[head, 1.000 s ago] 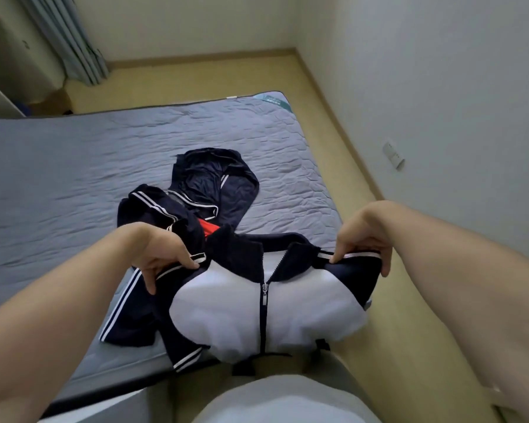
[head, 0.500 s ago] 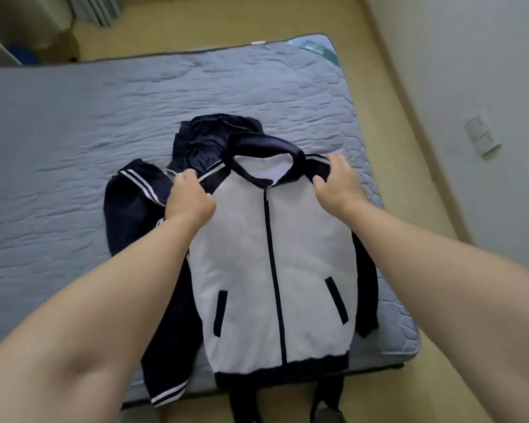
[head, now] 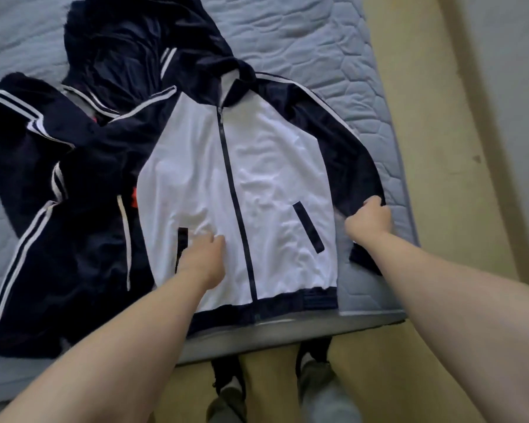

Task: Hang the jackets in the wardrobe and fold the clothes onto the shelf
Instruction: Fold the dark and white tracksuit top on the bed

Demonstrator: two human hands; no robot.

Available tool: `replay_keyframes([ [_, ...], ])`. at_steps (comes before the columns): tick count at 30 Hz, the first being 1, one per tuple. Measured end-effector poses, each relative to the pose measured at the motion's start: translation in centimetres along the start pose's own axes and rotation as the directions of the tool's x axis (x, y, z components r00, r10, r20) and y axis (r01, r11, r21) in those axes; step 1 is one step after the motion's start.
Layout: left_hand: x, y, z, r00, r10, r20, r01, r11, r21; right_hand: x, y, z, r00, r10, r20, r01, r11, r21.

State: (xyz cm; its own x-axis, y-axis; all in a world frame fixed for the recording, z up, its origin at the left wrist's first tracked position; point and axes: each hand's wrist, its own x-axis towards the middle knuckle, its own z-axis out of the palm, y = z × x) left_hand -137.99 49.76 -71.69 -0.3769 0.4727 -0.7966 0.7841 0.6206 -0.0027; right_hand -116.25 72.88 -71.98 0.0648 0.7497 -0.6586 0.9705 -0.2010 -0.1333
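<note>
A white track jacket [head: 257,166] with navy sleeves and a dark zip lies front-up on the grey-blue mattress [head: 333,41], its hem at the near edge. My left hand [head: 203,257] rests on its lower left front by the pocket slit, its fingers hidden beneath the hand. My right hand [head: 368,219] grips the navy right sleeve [head: 345,154] near the cuff. Left of the jacket lies a heap of navy clothes [head: 58,184] with white stripes and a bit of orange.
The mattress's right edge runs along a strip of yellowish floor [head: 434,148], with a pale wall [head: 513,87] beyond. My feet [head: 232,401] stand on the floor below the mattress's near edge.
Both hands left the jacket's shoulders and moved down. The left now rests on the lower front; the right has taken hold of the right sleeve. The view has tilted downward and closer.
</note>
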Motion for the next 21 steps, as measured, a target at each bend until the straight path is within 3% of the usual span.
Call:
replay_keyframes([
  [4,0.8,3.3,2.7,0.997,-0.068,0.045,0.063,0.993,0.103,2.5,2.6,1.9,0.985,0.167,-0.045,-0.165,0.985,0.049],
  [7,1.5,5.2,3.1,0.987,-0.148,0.062,0.136,0.977,0.165,4.0,4.4,2.4,0.960,0.279,0.011,-0.276,0.944,0.182],
  [10,2.3,7.5,1.1,0.984,-0.177,-0.020,0.178,0.977,0.115,3.7,4.4,0.9,0.961,0.271,-0.060,-0.218,0.871,0.441],
  [12,2.8,9.5,-0.8,0.980,-0.163,-0.117,0.142,0.974,-0.175,1.6,3.4,-0.3,0.976,0.131,-0.174,-0.014,0.836,0.549],
  [13,3.1,10.6,-2.1,0.981,-0.150,-0.122,0.088,0.909,-0.408,0.0,2.8,-0.5,0.975,0.019,-0.223,0.110,0.828,0.550],
  [14,3.1,11.7,-3.6,0.991,-0.117,-0.071,0.041,0.749,-0.661,-2.1,2.2,-0.5,0.961,-0.106,-0.257,0.232,0.816,0.530],
  [15,3.0,12.7,-5.4,0.999,-0.032,0.023,0.036,0.499,-0.866,-4.3,1.7,-0.2,0.934,-0.234,-0.269,0.343,0.798,0.496],
  [16,2.8,13.5,-6.9,0.992,0.081,0.092,0.066,0.285,-0.956,-6.7,1.4,0.2,0.892,-0.372,-0.256,0.451,0.775,0.443],
  [17,2.6,14.1,-8.3,0.979,0.162,0.122,0.090,0.187,-0.978,-8.8,1.1,0.8,0.827,-0.521,-0.212,0.561,0.738,0.375],
  [19,2.1,14.9,-10.2,0.973,0.204,0.110,0.061,0.231,-0.971,-11.7,0.8,2.3,0.670,-0.742,-0.020,0.716,0.638,0.285],
  [21,2.4,14.5,-11.0,0.997,0.071,0.013,-0.008,0.284,-0.959,-12.6,1.0,3.6,0.598,-0.788,0.143,0.717,0.606,0.345],
])
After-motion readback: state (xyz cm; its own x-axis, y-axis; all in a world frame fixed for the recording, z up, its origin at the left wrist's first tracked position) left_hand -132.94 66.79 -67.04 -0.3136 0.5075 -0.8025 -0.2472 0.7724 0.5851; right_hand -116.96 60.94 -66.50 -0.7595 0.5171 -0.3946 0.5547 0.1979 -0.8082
